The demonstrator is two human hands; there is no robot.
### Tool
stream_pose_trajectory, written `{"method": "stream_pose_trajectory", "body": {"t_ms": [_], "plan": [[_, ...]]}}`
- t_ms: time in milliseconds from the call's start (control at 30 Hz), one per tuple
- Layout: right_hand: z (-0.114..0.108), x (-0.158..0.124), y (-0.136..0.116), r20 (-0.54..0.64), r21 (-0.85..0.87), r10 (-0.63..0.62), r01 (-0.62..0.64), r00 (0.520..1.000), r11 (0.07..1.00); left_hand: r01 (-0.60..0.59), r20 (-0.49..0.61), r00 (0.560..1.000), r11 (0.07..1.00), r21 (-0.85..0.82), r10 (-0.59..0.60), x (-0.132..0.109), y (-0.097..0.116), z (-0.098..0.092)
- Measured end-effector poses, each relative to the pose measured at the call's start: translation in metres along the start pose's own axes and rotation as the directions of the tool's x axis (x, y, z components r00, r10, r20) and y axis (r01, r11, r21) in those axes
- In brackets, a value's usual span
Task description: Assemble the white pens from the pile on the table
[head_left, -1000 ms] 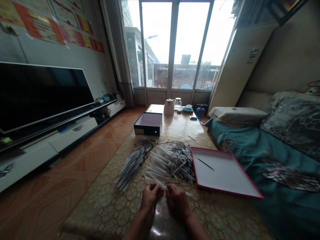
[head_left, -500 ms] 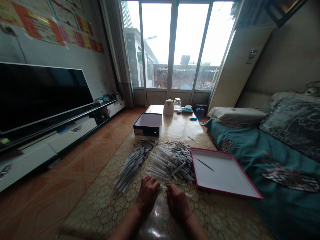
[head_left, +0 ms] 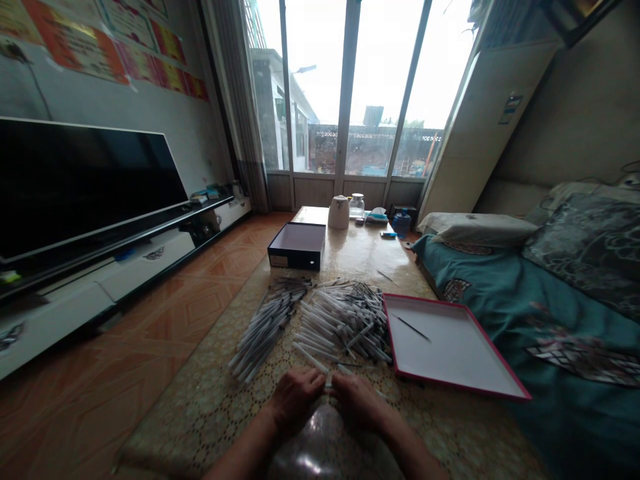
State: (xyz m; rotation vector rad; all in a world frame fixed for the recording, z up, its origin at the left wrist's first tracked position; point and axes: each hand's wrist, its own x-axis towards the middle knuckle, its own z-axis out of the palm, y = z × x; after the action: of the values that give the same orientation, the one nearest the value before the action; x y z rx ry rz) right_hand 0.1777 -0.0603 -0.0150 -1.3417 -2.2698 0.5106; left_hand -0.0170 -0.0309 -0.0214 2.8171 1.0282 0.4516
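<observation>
Two bare hands, the left hand (head_left: 295, 399) and the right hand (head_left: 357, 403), at 6 o'clock on the worktop (head_left: 350, 247), a glossy table partly covered by a lace-patterned cloth (head_left: 200, 413).

Held item: one short white plastic tube (head_left: 329, 383), between the hands. Both grips pressed together on it, fingertips partly hidden.

Step in hand, as judged: two-handed work on this single piece, just in front of the stock. The next move calls for steady pressure from both grips.

Stock: one loose heap of white dark-tipped tubes (head_left: 345, 327) at 12 o'clock; one slimmer bundle of white tubes (head_left: 267, 330) at 11 o'clock.

Also present: white rectangular tray with crimson rim (head_left: 450, 360), 2 o'clock; open dark box (head_left: 296, 247), 12 o'clock; black flat-screen television (head_left: 75, 187), 10 o'clock; teal bedcover (head_left: 575, 413), 3 o'clock; terracotta tiled floor (head_left: 125, 380), 9 o'clock.
</observation>
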Motion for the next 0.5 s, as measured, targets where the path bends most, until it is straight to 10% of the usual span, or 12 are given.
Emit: {"method": "stream_pose_trajectory", "body": {"t_ms": [500], "plan": [[0.006, -0.016, 0.007, -0.046, -0.064, -0.130, 0.127, 0.990, 0.990, 0.214, 0.166, 0.974, 0.851, -0.480, -0.151, 0.009, 0.001, -0.027]]}}
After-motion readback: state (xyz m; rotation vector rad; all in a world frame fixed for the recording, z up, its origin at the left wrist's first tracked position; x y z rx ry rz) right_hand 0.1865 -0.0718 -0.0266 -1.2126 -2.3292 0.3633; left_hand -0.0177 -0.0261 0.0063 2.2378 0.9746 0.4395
